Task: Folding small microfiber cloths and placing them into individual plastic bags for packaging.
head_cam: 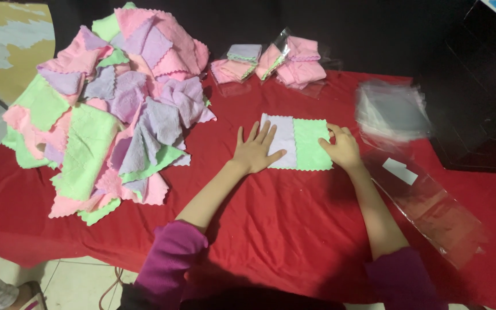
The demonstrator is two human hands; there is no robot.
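Red cloth covers the bench (pixel 294 229), with dark surroundings behind it and pale floor tiles showing at the lower left. Near the middle lie two small square microfibre cloths with pinked edges, a lilac cloth (pixel 283 139) and a green cloth (pixel 310 144), side by side and overlapping, so that together they make a strip whose long axis runs left to right across the person.

The left hand (pixel 255 150) lies flat on the lilac cloth's left edge, its fingers (pixel 265 133) spread and pressing down. The right hand (pixel 341 148) sits at the green cloth's right edge, fingers curled together on that border; whether they pinch it I cannot tell. So the pair lies between the two hands, each hand on its own nearer cloth.

To the left rises a big loose heap of pink, green and lilac cloths (pixel 110 109). At the far edge sit folded cloth bundles in clear bags (pixel 276 63). To the right lies a stack of clear plastic bags (pixel 391 109), and nearer, one long clear plastic sleeve (pixel 431 206) just beside the right forearm.
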